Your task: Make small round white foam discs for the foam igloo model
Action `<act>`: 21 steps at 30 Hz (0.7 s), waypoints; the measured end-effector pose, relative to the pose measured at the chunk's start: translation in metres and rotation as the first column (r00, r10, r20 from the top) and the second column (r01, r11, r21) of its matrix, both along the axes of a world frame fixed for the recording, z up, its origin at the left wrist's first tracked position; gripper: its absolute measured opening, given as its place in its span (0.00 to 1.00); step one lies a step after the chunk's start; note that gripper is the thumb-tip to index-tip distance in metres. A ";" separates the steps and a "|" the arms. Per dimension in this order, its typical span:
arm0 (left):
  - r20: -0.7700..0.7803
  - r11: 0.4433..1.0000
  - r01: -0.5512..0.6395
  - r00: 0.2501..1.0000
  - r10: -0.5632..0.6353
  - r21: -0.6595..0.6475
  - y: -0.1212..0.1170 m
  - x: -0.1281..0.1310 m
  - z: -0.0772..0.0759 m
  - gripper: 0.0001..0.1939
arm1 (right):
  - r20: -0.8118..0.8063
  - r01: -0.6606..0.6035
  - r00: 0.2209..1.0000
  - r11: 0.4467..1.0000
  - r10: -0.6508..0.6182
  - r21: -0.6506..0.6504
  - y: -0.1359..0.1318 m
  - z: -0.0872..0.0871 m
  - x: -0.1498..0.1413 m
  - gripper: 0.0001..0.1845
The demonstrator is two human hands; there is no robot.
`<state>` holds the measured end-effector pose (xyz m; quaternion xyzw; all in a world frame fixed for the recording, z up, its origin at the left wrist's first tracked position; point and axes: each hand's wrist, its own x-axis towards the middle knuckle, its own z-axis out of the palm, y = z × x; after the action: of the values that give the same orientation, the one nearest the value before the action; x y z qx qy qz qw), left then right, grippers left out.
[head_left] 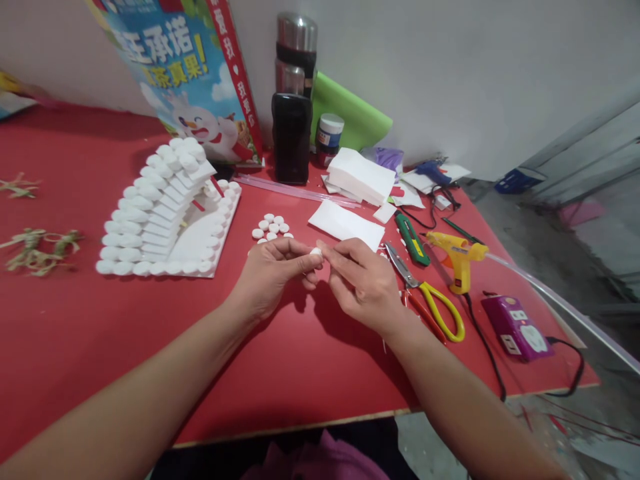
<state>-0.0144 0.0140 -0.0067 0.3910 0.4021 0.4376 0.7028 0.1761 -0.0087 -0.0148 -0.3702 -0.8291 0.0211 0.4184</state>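
My left hand (pixel 275 270) pinches a small white round piece (pixel 316 252) between thumb and forefinger. It resembles foam or clay; I cannot tell which. From the other side, my right hand (pixel 363 280) has its fingertips closed at the same piece. Several similar white discs (pixel 270 227) lie in a loose group just beyond my left hand. To the left stands a white stepped model (pixel 160 210), a curved stair edged with rows of rounded white pieces on a flat base. A folded white sheet (pixel 347 225) lies behind my right hand.
Right of my hands are yellow-handled scissors (pixel 425 293), a green cutter (pixel 413 239), a yellow glue gun (pixel 457 257) and a purple power box (pixel 517 327) with cords. A black phone (pixel 291 137), a steel flask (pixel 297 43) and a printed bag (pixel 185 80) stand behind. Straw figures (pixel 43 250) lie left.
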 end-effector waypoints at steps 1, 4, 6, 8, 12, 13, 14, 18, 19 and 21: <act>-0.003 1.000 0.005 1.000 -0.005 0.001 0.000 0.000 0.000 0.16 | 0.032 0.003 0.999 1.000 -0.003 0.016 0.000 0.001 0.001 0.30; -0.024 1.000 0.007 1.000 -0.007 0.012 0.000 0.000 0.000 0.16 | 0.101 0.008 0.995 0.998 -0.014 0.066 0.000 0.003 0.002 0.29; -0.046 1.000 0.001 0.999 0.000 0.023 0.000 0.000 0.001 0.16 | 0.124 0.011 0.992 0.995 -0.023 0.095 0.000 0.005 0.002 0.28; -0.070 0.999 -0.009 0.997 0.011 0.036 0.000 0.000 0.003 0.17 | 0.144 0.019 0.989 0.993 -0.036 0.113 0.000 0.005 0.002 0.28; -0.129 0.996 -0.044 0.990 0.053 0.073 -0.001 0.001 0.008 0.17 | 0.168 0.033 0.984 0.992 -0.053 0.119 0.000 0.005 0.003 0.29; -0.147 0.995 -0.049 0.987 0.062 0.085 -0.001 0.001 0.009 0.17 | 0.168 0.032 0.984 0.992 -0.052 0.120 0.000 0.005 0.003 0.28; -0.164 0.994 -0.051 0.984 0.067 0.097 -0.002 0.001 0.010 0.16 | 0.169 0.031 0.984 0.992 -0.052 0.124 0.000 0.005 0.003 0.28; -0.208 0.990 -0.047 0.975 0.074 0.130 -0.003 0.001 0.010 0.15 | 0.202 0.035 0.977 0.989 -0.064 0.146 0.000 0.007 0.004 0.25; -0.212 0.990 -0.042 0.975 0.070 0.135 -0.003 0.001 0.009 0.15 | 0.217 0.036 0.974 0.989 -0.067 0.143 -0.001 0.008 0.004 0.25; -0.215 0.989 -0.030 0.975 0.061 0.143 -0.002 0.000 0.008 0.16 | 0.242 0.037 0.968 0.992 -0.066 0.124 -0.001 0.008 0.004 0.26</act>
<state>-0.0143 0.0115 0.0016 0.4754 0.4546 0.4347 0.6151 0.1804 -0.0099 -0.0065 -0.3660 -0.8644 -0.0850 0.3342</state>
